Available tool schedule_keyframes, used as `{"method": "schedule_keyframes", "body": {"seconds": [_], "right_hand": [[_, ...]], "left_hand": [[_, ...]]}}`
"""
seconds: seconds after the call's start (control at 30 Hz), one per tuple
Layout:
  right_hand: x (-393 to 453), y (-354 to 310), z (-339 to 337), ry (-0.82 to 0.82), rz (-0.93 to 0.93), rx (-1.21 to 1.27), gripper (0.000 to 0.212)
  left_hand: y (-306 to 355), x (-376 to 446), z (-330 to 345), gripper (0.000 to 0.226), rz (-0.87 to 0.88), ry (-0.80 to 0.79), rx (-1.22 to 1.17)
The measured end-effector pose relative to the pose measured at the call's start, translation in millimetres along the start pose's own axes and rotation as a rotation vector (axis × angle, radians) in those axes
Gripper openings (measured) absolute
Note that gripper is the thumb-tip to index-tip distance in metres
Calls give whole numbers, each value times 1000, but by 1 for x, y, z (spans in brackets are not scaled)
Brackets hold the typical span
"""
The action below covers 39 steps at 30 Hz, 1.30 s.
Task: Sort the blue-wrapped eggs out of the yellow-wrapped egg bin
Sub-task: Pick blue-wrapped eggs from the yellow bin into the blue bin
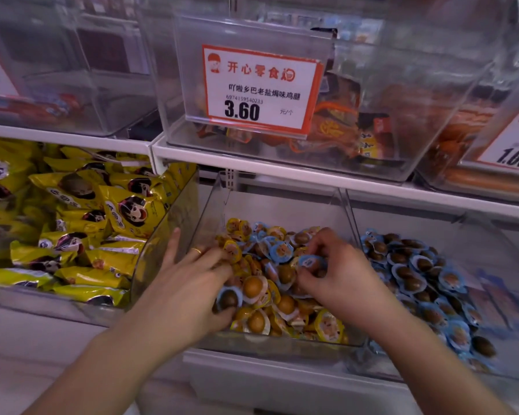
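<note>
A clear middle bin holds a heap of yellow-wrapped eggs with several blue-wrapped eggs mixed in. My left hand lies in the left side of the heap, and its thumb and fingers hold a blue-wrapped egg at the front. My right hand is in the right side of the heap, its curled fingers pinching another blue-wrapped egg. The clear bin to the right is filled with blue-wrapped eggs.
A clear bin at the left is packed with larger yellow snack packets. The white shelf above carries clear bins of orange-brown snacks and a price card reading 3.60. A white ledge runs below the bins.
</note>
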State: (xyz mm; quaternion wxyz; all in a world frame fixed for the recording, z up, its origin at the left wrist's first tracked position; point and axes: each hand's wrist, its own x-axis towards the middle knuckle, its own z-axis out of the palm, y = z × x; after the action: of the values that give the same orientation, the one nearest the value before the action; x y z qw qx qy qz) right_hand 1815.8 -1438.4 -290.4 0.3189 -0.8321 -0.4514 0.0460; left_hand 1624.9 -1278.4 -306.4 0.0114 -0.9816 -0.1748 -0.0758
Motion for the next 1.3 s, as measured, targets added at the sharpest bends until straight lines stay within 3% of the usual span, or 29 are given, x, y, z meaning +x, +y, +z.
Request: {"method": "schedule_keyframes", "body": {"seconds": [0.07,0.2,0.33,0.43,0.53,0.6,0.7,0.77,0.87,0.97,1.03,1.2,1.3], "right_hand": [[1,-2,8,22,-4,11,21],[8,-8,26,-162,37,-55,32],[13,-11,33,-224,15,-201,57],[11,-13,31,-222,4,-116,50],[7,-16,26,-143,128,217,31],[4,-18,19,-131,299,669,25],[-6,-25,5,-333,523,1409,28],[-12,-27,-3,-434,464,1579,32],[-19,-24,-16,-290,458,1484,24],[-23,-5,-30,-113,439,1396,35],[-24,12,-44,-26,384,1346,29],[-18,73,-76,244,435,925,18],[-7,102,-80,158,589,1051,35]], "left_hand": [[1,4,2,27,25,89,-21],[0,9,3,18,31,130,-82],[0,12,3,27,-7,128,-115],[0,16,3,31,-22,225,-148],[3,22,2,31,-54,414,-372],[15,25,-1,26,-107,532,-653],[45,33,-2,24,-144,609,-875],[64,40,2,24,-116,611,-924],[81,51,6,30,-78,550,-1018],[92,55,9,39,62,440,-1066],[94,59,14,40,98,392,-1049],[74,69,24,28,31,362,-715],[64,71,31,39,20,111,-461]]}}
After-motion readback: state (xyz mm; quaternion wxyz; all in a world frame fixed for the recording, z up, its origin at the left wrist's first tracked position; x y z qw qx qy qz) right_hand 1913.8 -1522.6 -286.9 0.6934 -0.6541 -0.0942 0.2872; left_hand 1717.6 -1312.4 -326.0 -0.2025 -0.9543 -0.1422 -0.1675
